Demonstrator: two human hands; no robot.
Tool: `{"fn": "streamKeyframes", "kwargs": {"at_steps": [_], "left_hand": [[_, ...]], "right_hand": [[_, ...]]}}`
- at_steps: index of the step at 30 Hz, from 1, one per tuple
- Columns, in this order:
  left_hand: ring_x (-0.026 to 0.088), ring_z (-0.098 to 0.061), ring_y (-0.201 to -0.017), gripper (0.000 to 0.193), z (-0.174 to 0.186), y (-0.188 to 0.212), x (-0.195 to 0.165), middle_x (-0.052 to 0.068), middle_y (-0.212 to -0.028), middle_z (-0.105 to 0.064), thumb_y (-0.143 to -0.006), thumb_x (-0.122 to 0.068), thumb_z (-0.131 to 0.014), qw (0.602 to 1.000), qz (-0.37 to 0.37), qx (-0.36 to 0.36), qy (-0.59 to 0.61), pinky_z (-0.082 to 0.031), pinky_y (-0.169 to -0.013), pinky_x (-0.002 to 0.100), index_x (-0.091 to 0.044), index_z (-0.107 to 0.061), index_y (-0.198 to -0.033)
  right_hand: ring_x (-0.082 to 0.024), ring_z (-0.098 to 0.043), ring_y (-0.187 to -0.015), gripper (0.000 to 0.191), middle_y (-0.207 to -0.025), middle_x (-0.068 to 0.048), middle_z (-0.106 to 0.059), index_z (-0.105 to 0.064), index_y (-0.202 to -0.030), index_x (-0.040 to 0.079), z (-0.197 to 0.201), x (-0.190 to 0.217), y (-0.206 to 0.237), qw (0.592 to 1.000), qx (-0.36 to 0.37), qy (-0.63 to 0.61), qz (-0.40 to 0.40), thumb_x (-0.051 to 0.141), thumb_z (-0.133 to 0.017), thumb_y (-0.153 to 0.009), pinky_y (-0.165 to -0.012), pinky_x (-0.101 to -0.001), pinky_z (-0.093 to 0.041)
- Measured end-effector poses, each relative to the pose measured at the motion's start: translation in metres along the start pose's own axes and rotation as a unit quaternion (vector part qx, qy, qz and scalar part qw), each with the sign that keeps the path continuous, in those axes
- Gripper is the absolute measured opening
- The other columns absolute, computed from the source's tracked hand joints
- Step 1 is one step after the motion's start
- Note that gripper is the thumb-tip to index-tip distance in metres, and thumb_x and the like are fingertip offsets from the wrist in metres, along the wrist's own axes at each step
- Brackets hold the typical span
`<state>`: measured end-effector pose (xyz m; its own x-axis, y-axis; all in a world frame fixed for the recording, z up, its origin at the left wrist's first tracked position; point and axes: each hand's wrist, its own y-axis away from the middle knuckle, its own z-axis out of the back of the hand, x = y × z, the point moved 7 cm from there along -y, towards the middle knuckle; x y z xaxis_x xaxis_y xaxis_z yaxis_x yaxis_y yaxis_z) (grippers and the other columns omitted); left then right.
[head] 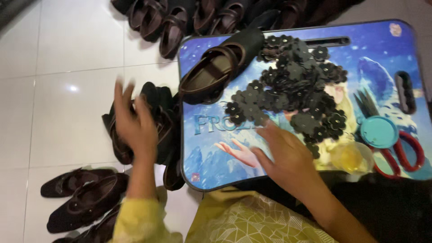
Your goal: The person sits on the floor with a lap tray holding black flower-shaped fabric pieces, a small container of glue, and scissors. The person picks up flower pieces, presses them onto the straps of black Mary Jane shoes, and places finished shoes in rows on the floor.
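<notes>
My left hand (133, 122) hovers, blurred and with fingers spread, over a heap of dark brown shoes (158, 123) on the floor left of a blue picture-printed lap table (204, 148). My right hand (283, 155) rests flat on the table's near edge, fingers apart, just below a pile of black flower-shaped cutouts (297, 85). It holds nothing. One dark brown strapped shoe (216, 69) lies on the table's left part, its toe pointing toward the far side.
Red-handled scissors (405, 155), a teal round lid (379, 132) and a small clear cup of yellow liquid (352, 157) sit at the table's right. More shoes lie at the top (180, 20) and bottom left (83, 195) on white floor tiles.
</notes>
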<state>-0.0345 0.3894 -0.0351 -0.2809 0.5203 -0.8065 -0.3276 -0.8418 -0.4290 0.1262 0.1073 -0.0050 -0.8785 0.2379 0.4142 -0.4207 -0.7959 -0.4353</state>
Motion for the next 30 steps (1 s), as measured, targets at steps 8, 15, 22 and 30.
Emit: {"fn": "streamKeyframes", "kwargs": {"at_steps": [8,15,22,30], "left_hand": [[0.042,-0.054,-0.119,0.046,0.052,0.242,0.078,0.021,-0.12,-0.06,-0.083,-0.013,-0.076,0.976,0.004,0.104,-0.193,-0.037,-0.106,0.052,-0.002,-0.055,-0.122],[0.045,-0.046,-0.126,0.068,0.053,0.275,0.124,0.026,-0.133,-0.05,-0.082,-0.016,-0.079,0.97,0.147,0.114,-0.158,-0.034,-0.109,0.053,0.005,-0.042,-0.135],[0.047,-0.014,-0.153,0.099,0.019,0.227,0.172,0.022,-0.165,-0.022,-0.079,-0.02,-0.076,0.907,0.136,0.3,-0.262,-0.016,-0.123,0.058,0.003,-0.019,-0.156],[0.053,-0.007,-0.153,0.09,0.02,0.238,0.205,0.025,-0.166,-0.018,-0.083,-0.03,-0.066,0.905,0.127,0.337,-0.228,-0.006,-0.117,0.067,0.0,-0.023,-0.157]], "right_hand": [[-0.038,-0.064,-0.103,0.082,-0.108,-0.019,-0.068,-0.031,-0.16,-0.001,-0.106,0.003,-0.074,0.97,0.204,0.086,0.103,-0.002,-0.063,-0.085,-0.101,-0.0462,-0.051],[-0.04,-0.063,-0.121,0.076,-0.125,-0.021,-0.068,-0.025,-0.162,-0.006,-0.065,-0.004,-0.041,0.986,0.106,0.036,0.125,0.005,-0.065,-0.099,-0.114,-0.0493,-0.047],[-0.042,-0.061,-0.12,0.057,-0.126,-0.022,-0.065,-0.051,-0.135,0.001,-0.12,0.074,-0.045,0.988,0.119,-0.024,0.098,0.017,-0.076,-0.086,-0.106,-0.0492,-0.047],[-0.039,-0.059,-0.117,0.088,-0.126,-0.022,-0.062,-0.038,-0.155,0.008,-0.214,0.176,-0.066,0.915,0.302,-0.065,0.259,0.009,-0.069,-0.073,-0.104,-0.0466,-0.044]]}}
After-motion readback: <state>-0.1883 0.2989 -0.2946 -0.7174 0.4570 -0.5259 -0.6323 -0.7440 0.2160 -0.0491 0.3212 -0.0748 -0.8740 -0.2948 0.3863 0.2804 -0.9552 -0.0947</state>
